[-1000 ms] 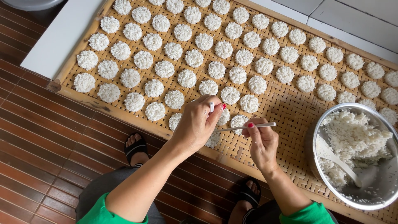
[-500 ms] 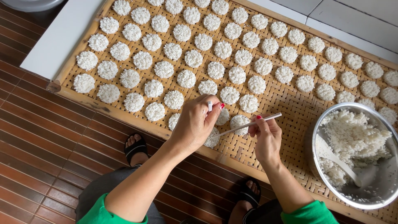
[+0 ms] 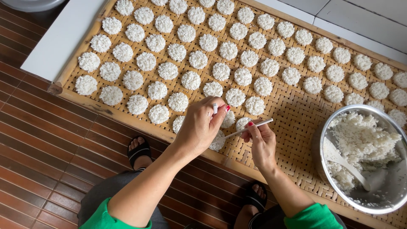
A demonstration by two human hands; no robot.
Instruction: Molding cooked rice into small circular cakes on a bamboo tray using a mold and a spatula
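My left hand (image 3: 202,127) curls over a small round mould filled with rice (image 3: 218,142) near the front edge of the woven bamboo tray (image 3: 292,114). My right hand (image 3: 263,143) pinches a thin white spoon (image 3: 251,127) whose tip reaches into that mould under the left fingers. Several round white rice cakes (image 3: 178,101) lie in rows across the tray; the closest ones (image 3: 243,123) sit just beyond my fingers. The mould is partly hidden by my left hand.
A metal bowl (image 3: 326,169) of loose cooked rice (image 3: 364,140) with a white spoon (image 3: 345,164) in it stands on the tray's right end. A white slab (image 3: 59,42) lies under the tray's left end. My sandalled feet (image 3: 139,150) rest on dark wooden slats (image 3: 38,161).
The white spoon's handle has tilted from level to pointing up and right. My left hand stays over the mould.
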